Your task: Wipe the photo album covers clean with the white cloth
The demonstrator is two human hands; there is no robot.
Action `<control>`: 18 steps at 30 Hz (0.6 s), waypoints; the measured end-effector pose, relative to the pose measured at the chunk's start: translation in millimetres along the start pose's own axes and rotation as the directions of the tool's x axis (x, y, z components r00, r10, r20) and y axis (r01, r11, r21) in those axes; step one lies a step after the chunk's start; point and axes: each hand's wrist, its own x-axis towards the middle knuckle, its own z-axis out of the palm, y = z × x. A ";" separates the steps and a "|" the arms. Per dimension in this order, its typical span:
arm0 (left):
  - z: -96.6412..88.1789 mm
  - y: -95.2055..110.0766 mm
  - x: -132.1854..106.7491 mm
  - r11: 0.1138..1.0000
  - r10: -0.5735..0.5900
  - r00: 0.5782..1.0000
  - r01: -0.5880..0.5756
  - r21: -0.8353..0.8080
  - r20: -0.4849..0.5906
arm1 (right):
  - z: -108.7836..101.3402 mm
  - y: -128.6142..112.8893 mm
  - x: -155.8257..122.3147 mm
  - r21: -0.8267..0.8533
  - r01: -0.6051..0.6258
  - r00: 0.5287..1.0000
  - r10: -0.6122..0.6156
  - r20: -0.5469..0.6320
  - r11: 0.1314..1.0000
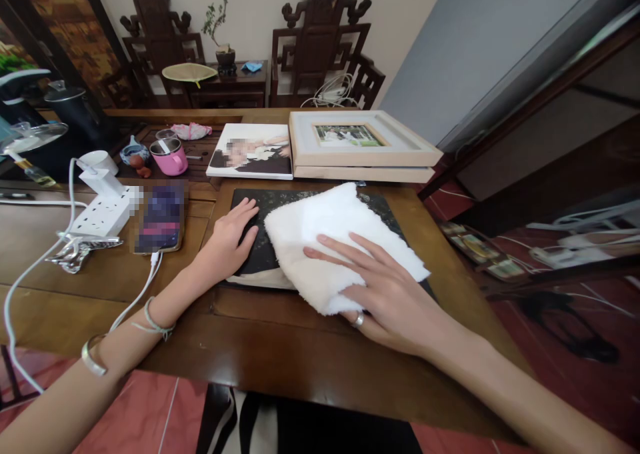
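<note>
A white fluffy cloth (320,221) lies spread over a flat black panel (250,257) with a speckled, dusty-looking surface. My right hand (383,287) presses on the cloth's lower right part, some fingers stretched over it, with the ringed digit at its bottom edge. At the panel's left edge rests my left hand (227,244), fingers extended and holding nothing. A pale strip (263,279) shows along the panel's near edge; what it belongs to is partly hidden by the cloth.
Behind the panel lie a printed photo panel (250,167) and stacked wooden picture frames (400,154). To the left are a charging phone (160,217), a white power strip (107,211), a pink cup (170,157) and a loose white cable (10,294). The wooden table (280,341) ends close to my body.
</note>
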 end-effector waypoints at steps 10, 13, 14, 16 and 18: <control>-0.7 0.4 -1.5 1.000 0.001 1.000 -0.001 -0.020 -0.009 | 2.4 14.5 11.8 -0.096 -0.080 0.997 0.081 0.009 0.992; -0.5 0.4 -0.6 1.000 0.004 1.000 -0.005 -0.012 -0.012 | 3.0 1.0 9.2 -0.080 -0.095 0.995 0.096 0.010 0.992; -0.4 0.3 -0.2 1.000 0.005 1.000 -0.005 -0.009 -0.011 | 3.1 -4.4 7.6 -0.067 -0.086 0.996 0.087 0.011 0.994; -0.2 0.1 0.7 1.000 0.007 1.000 -0.007 -0.005 -0.009 | 3.0 -14.7 4.2 -0.030 -0.051 0.999 0.051 -0.009 0.998; -0.1 0.0 1.5 1.000 0.008 1.000 -0.008 -0.005 -0.007 | 2.0 -21.8 1.6 0.000 -0.023 1.000 0.023 -0.013 1.000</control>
